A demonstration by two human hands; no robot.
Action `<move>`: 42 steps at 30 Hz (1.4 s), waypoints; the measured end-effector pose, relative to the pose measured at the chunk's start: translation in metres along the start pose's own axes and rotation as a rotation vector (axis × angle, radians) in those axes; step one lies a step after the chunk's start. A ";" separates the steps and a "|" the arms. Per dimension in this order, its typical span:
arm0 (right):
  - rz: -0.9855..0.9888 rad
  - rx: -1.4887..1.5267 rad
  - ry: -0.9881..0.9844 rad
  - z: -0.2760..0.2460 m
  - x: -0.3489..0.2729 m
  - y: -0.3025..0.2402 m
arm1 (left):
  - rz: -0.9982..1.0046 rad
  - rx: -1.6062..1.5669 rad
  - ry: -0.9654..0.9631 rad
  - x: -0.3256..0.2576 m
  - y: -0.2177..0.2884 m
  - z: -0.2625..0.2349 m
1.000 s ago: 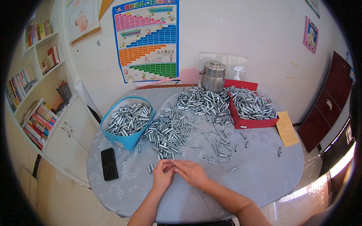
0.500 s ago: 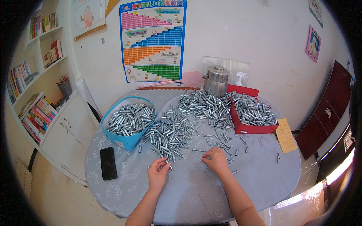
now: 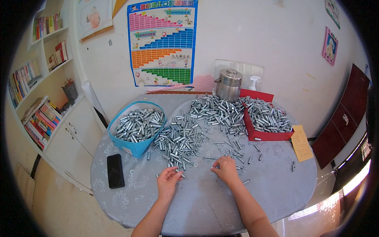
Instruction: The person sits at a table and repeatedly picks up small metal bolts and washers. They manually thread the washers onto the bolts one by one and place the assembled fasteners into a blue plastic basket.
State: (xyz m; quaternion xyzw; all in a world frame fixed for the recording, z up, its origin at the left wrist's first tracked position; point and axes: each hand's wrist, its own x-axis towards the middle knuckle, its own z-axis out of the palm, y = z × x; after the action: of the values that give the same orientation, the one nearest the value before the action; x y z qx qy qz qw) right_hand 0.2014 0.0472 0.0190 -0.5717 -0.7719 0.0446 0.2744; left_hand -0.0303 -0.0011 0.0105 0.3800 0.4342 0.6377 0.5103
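Both hands at loose metal sleeves on grey surface (image 3: 276, 193)
Left hand (image 3: 167, 183) pinches one metal sleeve (image 3: 182, 175); right hand (image 3: 226, 169) curled over scattered pieces (image 3: 237, 150), grip unclear at this size

Bright, even daylight; glare at lower right; fisheye bending and dark vignette at edges

Too small or cut off to call

We can't tell what the left hand (image 3: 167, 182) or right hand (image 3: 225, 169) pinch; the metal parts (image 3: 185, 136) there are too small. Our forearms leave the frame's lower edge, and the bookshelf (image 3: 35, 94) is clipped at left.
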 end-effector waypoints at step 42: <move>0.025 0.770 0.005 0.010 -0.016 -0.087 | -0.397 -0.388 0.069 0.002 -0.004 -0.010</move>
State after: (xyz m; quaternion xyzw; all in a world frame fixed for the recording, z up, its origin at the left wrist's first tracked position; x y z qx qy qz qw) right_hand 0.1248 0.0058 0.0379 -0.4362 -0.6911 0.3330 0.4703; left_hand -0.0386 -0.0008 0.0035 0.1607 0.3870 0.6088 0.6736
